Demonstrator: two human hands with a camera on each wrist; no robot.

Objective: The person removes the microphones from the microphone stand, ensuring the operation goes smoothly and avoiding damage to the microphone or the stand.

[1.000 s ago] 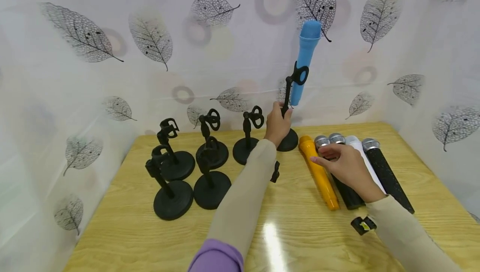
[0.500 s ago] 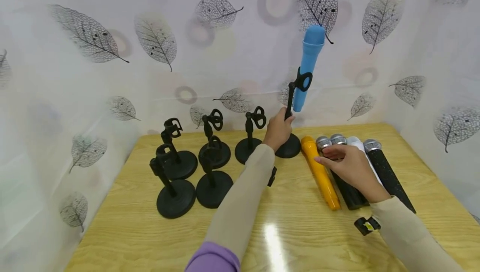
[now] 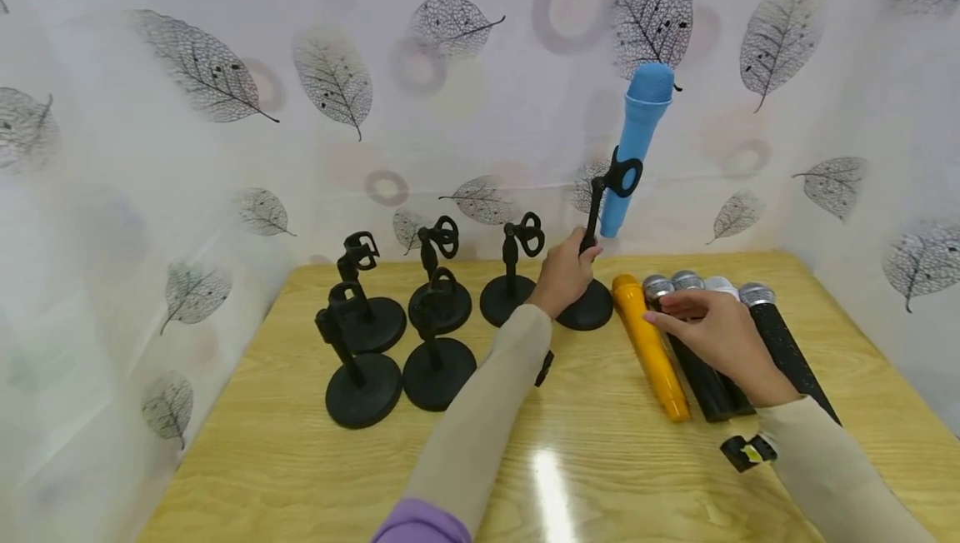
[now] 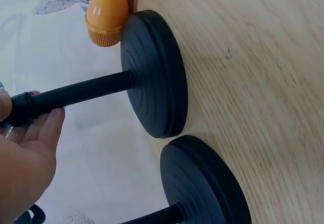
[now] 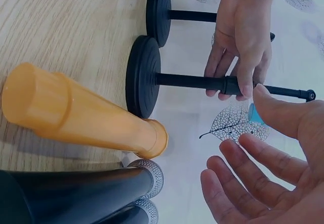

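In the head view my left hand (image 3: pixel 564 278) grips the upright pole of a black microphone stand (image 3: pixel 587 310) at the back of the table. A light blue microphone (image 3: pixel 637 128) leans in that stand's clip, head up. The left wrist view shows the stand's round base (image 4: pixel 154 74), with fingers curled about the pole's upper part. My right hand (image 3: pixel 716 333) hovers over a row of microphones, fingers parted and holding nothing. Below its fingertips lies an orange microphone (image 3: pixel 651 350); black microphones (image 3: pixel 701 381) lie to its right, partly hidden by the hand.
Several more black stands (image 3: pixel 363 389) with vacant clips stand on the left of the wooden table (image 3: pixel 480 485). A white microphone (image 3: pixel 722 285) and a speckled black microphone (image 3: pixel 787 343) lie at the right. A leaf-patterned sheet (image 3: pixel 465 110) hangs behind.
The left hand has drawn the stand with the blue microphone a little toward me. The right hand stays above the microphones. The head view has shifted slightly.
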